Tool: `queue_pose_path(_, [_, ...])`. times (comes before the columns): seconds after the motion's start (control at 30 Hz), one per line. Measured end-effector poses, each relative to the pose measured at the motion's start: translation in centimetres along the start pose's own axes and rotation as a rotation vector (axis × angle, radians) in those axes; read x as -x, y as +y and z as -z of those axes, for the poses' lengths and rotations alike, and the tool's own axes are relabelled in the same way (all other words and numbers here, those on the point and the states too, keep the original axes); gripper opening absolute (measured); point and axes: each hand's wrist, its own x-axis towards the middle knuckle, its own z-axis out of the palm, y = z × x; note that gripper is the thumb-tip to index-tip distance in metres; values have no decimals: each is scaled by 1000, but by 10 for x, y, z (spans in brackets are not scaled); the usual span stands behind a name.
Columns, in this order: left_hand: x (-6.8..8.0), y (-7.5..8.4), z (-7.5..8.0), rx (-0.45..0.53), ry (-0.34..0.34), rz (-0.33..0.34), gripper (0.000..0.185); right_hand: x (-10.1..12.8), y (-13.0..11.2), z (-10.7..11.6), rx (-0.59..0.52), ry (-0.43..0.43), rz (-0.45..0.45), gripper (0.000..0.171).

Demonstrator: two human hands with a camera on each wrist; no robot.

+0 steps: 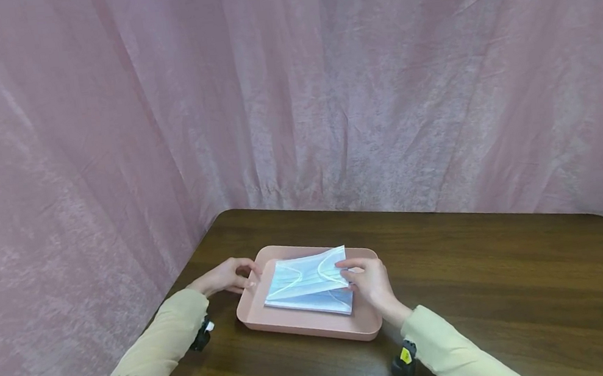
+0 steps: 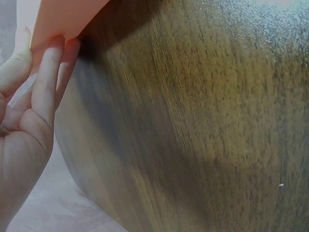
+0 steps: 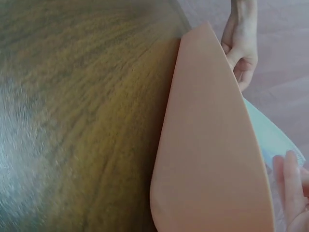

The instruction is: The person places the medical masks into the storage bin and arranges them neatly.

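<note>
A pink tray [image 1: 305, 328] sits on the dark wooden table [image 1: 511, 288] and holds a stack of light blue face masks [image 1: 309, 285]. My left hand [image 1: 246, 278] grips the tray's left rim, thumb on top and fingers under the edge. In the left wrist view those fingers [image 2: 46, 92] lie against the tray's corner [image 2: 63, 17]. My right hand [image 1: 345, 269] pinches the right edge of the top mask, which is lifted a little off the stack. The right wrist view shows the tray's outer wall [image 3: 207, 145], the masks [image 3: 270, 140], and my right fingertips [image 3: 292, 186].
A pink curtain [image 1: 291, 91] hangs close behind and to the left of the table. The table's left edge and rounded corner lie just beside my left hand. Bare wood stretches to the right of the tray.
</note>
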Motion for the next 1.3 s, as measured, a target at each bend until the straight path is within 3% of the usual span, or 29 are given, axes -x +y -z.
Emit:
queue_pose_path(0.2, [0,0,0,-9,15,18,28,1,2,0,-131,14,-6,15])
queue_pose_path(0.6, [1,-1,-1,-7,8,-3,29,5,2,-2,-264,22,9,16])
queue_pose_path(1.0, [1,1,0,8,-1,-7,29,0,2,-4,-256,41,-14,16])
queue_pose_path(1.3, [2,4,0,5,-1,15,30,5,6,-3,-105,13,6,15])
